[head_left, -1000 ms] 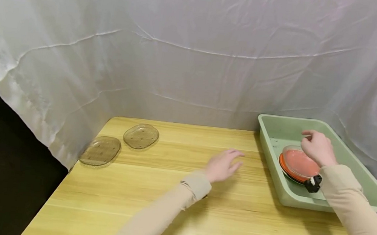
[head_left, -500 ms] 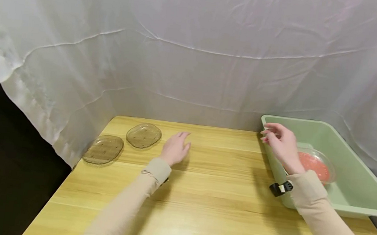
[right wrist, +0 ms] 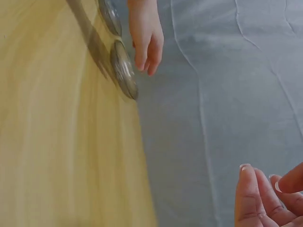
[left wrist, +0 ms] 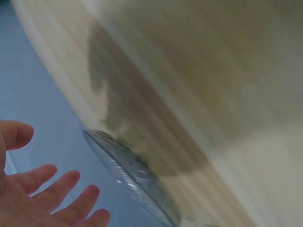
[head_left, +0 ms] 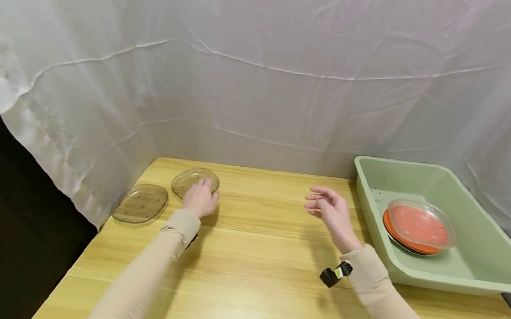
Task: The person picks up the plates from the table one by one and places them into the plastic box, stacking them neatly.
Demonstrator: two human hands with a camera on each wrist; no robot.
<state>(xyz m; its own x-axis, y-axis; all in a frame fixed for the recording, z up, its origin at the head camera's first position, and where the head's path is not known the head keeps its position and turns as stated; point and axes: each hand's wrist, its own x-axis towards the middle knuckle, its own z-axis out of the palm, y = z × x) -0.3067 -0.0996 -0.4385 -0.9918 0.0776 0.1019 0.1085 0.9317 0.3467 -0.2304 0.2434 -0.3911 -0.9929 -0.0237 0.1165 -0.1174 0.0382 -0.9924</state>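
Two clear glass plates lie on the table at the back left: a farther plate (head_left: 191, 178) and a nearer plate (head_left: 140, 204). My left hand (head_left: 201, 198) is over the right front part of the farther plate. In the left wrist view, that hand's fingers (left wrist: 66, 189) are spread beside the plate (left wrist: 135, 177) and hold nothing. My right hand (head_left: 331, 213) hovers above the table, left of the green tub (head_left: 370, 237). Its fingers (right wrist: 248, 194) bend loosely with nothing between them.
In the tub, a clear glass plate (head_left: 449, 232) tops a stack with an orange plate (head_left: 387, 226) and a darker one below. A pale curtain (head_left: 260, 108) hangs behind the wooden table (head_left: 250, 261).
My left hand has moved left from mid-table to the farther glass plate. The right hand has come out of the tub and moved left over the table.
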